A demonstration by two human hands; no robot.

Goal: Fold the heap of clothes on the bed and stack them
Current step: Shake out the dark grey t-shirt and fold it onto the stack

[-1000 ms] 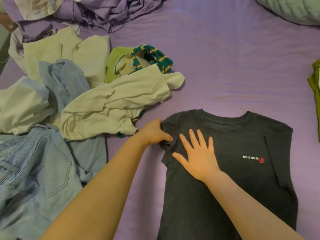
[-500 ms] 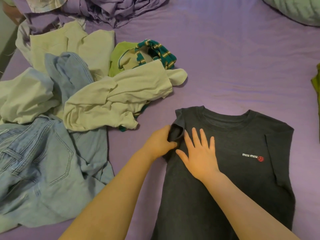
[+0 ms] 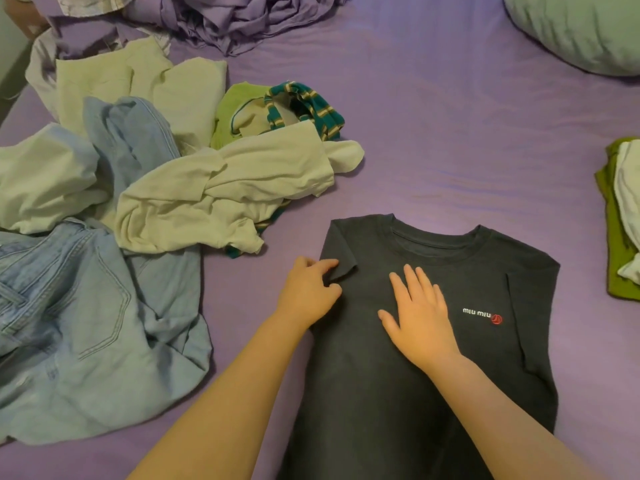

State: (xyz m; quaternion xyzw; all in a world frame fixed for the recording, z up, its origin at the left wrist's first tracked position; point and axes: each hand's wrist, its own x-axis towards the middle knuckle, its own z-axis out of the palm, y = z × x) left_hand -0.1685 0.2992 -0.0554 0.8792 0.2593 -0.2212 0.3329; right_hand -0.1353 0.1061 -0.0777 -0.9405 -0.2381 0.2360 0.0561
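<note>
A dark grey T-shirt (image 3: 433,393) with a small white and red logo lies flat on the purple bed sheet (image 3: 450,133), both sleeves folded inward. My left hand (image 3: 310,294) pinches the folded left sleeve at the shirt's edge. My right hand (image 3: 420,318) rests flat on the chest with fingers straight. To the left lies the unfolded heap: light blue jeans (image 3: 86,323), a pale cream top (image 3: 221,199), a denim-blue piece (image 3: 131,140) and a green and teal striped garment (image 3: 301,109).
A small stack of folded clothes (image 3: 623,220), olive green with white on top, sits at the right edge. A pale green pillow (image 3: 581,29) lies at the top right. Crumpled purple bedding (image 3: 225,19) is bunched at the top left.
My left hand has folded the shirt's left sleeve inward and laid it flat on the shirt. My right hand has stayed pressed on the chest.
</note>
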